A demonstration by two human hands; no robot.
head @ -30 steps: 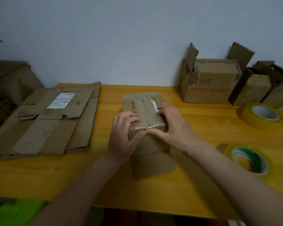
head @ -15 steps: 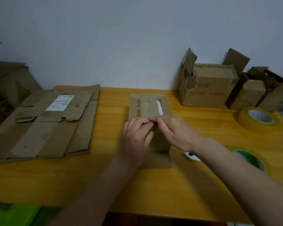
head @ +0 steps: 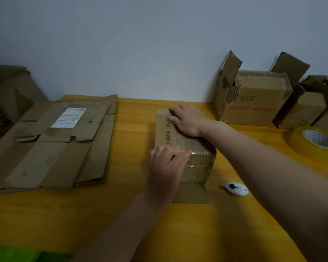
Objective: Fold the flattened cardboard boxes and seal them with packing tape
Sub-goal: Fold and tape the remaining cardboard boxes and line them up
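A small folded cardboard box (head: 197, 159) stands in the middle of the yellow table (head: 133, 144), with clear tape along its top seam and down its near face. My right hand (head: 187, 120) lies flat on the far end of the box top, fingers straight. My left hand (head: 167, 167) rests at the near left corner, fingers curled against the edge and fingertips on the tape. One loose flap (head: 191, 193) lies flat on the table at the near end. A roll of clear packing tape (head: 314, 140) sits at the right edge.
A pile of flattened cardboard boxes (head: 51, 144) covers the table's left part. Two folded boxes with raised flaps (head: 254, 103) (head: 309, 108) stand at the back right by the wall. A small white cutter (head: 235, 188) lies right of the box. More cardboard (head: 6, 103) leans at far left.
My right hand has slid from the near end of the box top to its far end. My left hand stayed at the near edge. The camera has tilted and the second tape roll is out of view.
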